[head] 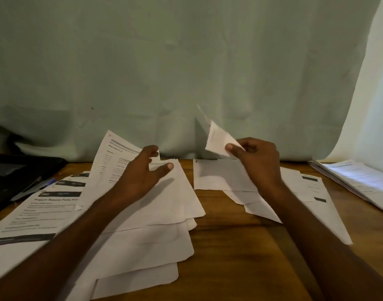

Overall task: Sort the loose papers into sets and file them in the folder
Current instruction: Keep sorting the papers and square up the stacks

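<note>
Sheet (216, 139) pinched aloft, white and creased, above scattered papers (155, 213)

White papers (155, 213) are lying fanned and overlapping across the left of the tabletop (229, 257) — some printed, some blank side up. A smaller batch (221, 177) is lying to the right, and a neat stack (360, 181) is sitting at the far right edge. One sheet (216, 140) is being held up, curled, in the right hand (258, 159). A black folder (16, 170) is resting at the far left.
</note>
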### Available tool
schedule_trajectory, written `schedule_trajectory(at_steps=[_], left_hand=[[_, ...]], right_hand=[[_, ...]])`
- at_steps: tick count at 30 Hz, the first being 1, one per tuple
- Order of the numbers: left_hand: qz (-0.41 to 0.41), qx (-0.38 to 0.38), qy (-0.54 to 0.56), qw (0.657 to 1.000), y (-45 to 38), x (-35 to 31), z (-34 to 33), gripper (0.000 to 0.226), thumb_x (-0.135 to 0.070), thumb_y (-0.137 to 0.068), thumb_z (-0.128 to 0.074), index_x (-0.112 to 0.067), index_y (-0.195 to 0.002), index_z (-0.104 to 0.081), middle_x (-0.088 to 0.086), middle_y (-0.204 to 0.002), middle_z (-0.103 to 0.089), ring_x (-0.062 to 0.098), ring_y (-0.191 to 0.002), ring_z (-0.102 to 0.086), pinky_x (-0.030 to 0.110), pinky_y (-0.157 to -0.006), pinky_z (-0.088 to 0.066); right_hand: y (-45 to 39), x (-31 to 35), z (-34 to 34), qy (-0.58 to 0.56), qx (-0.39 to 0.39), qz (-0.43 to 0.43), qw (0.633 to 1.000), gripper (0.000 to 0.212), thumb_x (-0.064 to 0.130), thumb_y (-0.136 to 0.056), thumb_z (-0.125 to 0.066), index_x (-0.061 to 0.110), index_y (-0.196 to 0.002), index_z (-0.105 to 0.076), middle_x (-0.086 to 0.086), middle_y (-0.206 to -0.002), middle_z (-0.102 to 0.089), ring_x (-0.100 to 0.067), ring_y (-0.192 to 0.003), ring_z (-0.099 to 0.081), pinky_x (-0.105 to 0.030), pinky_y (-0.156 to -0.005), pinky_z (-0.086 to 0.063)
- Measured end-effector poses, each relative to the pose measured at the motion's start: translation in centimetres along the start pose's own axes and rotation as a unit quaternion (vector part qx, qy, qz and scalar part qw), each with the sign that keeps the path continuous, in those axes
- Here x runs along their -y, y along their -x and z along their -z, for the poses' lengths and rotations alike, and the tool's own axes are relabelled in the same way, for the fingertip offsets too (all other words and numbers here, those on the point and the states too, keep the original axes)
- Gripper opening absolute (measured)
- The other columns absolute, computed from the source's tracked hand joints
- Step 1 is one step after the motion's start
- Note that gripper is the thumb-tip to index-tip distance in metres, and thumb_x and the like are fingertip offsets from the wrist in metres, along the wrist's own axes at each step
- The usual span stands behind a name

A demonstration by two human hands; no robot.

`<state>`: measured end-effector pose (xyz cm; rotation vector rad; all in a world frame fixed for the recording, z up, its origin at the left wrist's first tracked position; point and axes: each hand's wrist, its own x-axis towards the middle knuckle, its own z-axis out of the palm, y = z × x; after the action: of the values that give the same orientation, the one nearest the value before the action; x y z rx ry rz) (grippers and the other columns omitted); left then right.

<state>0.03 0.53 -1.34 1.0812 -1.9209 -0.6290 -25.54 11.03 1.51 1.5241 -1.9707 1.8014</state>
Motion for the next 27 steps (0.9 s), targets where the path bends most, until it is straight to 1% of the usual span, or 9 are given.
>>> schedule_trajectory(at_steps=[2,4,8,11,14,19,23,25,27], left_hand=[[-0.009,0.017,0.041,0.999,0.1,-0.5,-0.2,0.083,-0.061,-0.082,-0.066,-0.028,-0.153,-0.037,-0.004,-0.153,-0.047,0.019,-0.140,-0.045,0.031,-0.100,-0.036],[-0.016,0.012,0.095,0.995,0.3,-1.2,-0.1,0.093,-0.067,-0.075,-0.062,-0.032,-0.156,-0.032,-0.007,-0.158,-0.041,0.015,-0.145,-0.039,0.030,-0.102,-0.033],[-0.053,0.004,0.193,0.980,0.7,-2.4,1.1,0.088,-0.078,-0.076,-0.067,-0.045,-0.152,-0.036,-0.019,-0.156,-0.042,0.002,-0.142,-0.039,0.037,-0.114,-0.035],[-0.096,0.023,0.261,0.960,1.1,-3.8,1.7,0.078,-0.071,-0.076,-0.067,-0.037,-0.145,-0.050,-0.018,-0.142,-0.059,0.003,-0.130,-0.057,0.041,-0.109,-0.047],[-0.099,0.049,0.328,0.938,1.5,-4.9,2.0,0.053,-0.052,-0.090,-0.072,-0.024,-0.134,-0.062,-0.005,-0.128,-0.071,0.018,-0.118,-0.068,0.042,-0.100,-0.055],[-0.032,0.017,0.394,0.918,1.6,-4.6,2.4,0.039,-0.034,-0.077,-0.077,-0.005,-0.101,-0.074,0.014,-0.109,-0.077,0.030,-0.096,-0.073,0.036,-0.080,-0.061],[-0.018,-0.038,0.397,0.917,1.3,-4.1,2.2,0.025,-0.028,-0.082,-0.078,-0.008,-0.097,-0.076,0.014,-0.105,-0.077,0.036,-0.094,-0.071,0.049,-0.089,-0.054],[-0.013,-0.061,0.377,0.924,0.9,-3.7,2.3,0.019,-0.022,-0.087,-0.078,-0.005,-0.096,-0.075,0.009,-0.096,-0.079,0.025,-0.084,-0.073,0.035,-0.079,-0.058],[-0.003,-0.101,0.327,0.939,0.5,-2.9,2.2,0.011,-0.015,-0.090,-0.076,-0.005,-0.089,-0.073,-0.003,-0.077,-0.077,0.004,-0.061,-0.067,0.015,-0.057,-0.051]], right_hand=[[0.0,2.5,1.4,-0.190,0.052,-0.065,0.978,0.022,0.035,-0.085,-0.079,0.023,-0.104,-0.079,0.009,-0.094,-0.078,-0.006,-0.084,-0.072,-0.021,-0.072,-0.055],[0.0,4.0,2.7,-0.315,0.130,-0.105,0.934,0.032,0.035,-0.086,-0.075,0.017,-0.112,-0.076,-0.002,-0.107,-0.078,-0.021,-0.098,-0.073,-0.033,-0.082,-0.058],[0.3,5.3,4.0,-0.532,0.226,-0.174,0.797,0.024,0.022,-0.096,-0.061,0.013,-0.112,-0.077,-0.007,-0.115,-0.075,-0.022,-0.105,-0.072,-0.038,-0.092,-0.059],[0.7,4.8,3.5,-0.614,0.259,-0.234,0.708,0.026,0.020,-0.090,-0.069,0.012,-0.113,-0.078,-0.006,-0.115,-0.074,-0.019,-0.104,-0.071,-0.037,-0.096,-0.057],[0.6,3.8,2.8,-0.643,0.283,-0.248,0.667,0.060,0.020,-0.084,-0.082,0.013,-0.140,-0.062,-0.005,-0.137,-0.063,-0.018,-0.129,-0.057,-0.039,-0.108,-0.049],[0.8,3.6,1.9,-0.630,0.272,-0.263,0.678,0.040,0.030,-0.100,-0.062,0.015,-0.137,-0.064,-0.004,-0.121,-0.071,-0.021,-0.113,-0.066,-0.041,-0.098,-0.057],[0.3,3.7,1.6,-0.611,0.238,-0.264,0.707,0.040,0.037,-0.104,-0.054,0.014,-0.135,-0.066,-0.006,-0.119,-0.073,-0.024,-0.106,-0.070,-0.042,-0.093,-0.057],[-0.1,3.4,1.5,-0.588,0.214,-0.274,0.731,0.039,0.039,-0.103,-0.056,0.013,-0.129,-0.069,-0.006,-0.114,-0.075,-0.023,-0.100,-0.072,-0.040,-0.090,-0.059],[-0.2,2.5,1.5,-0.474,0.172,-0.290,0.813,0.031,0.038,-0.102,-0.057,0.014,-0.115,-0.072,-0.002,-0.099,-0.078,-0.018,-0.085,-0.075,-0.035,-0.080,-0.063]])
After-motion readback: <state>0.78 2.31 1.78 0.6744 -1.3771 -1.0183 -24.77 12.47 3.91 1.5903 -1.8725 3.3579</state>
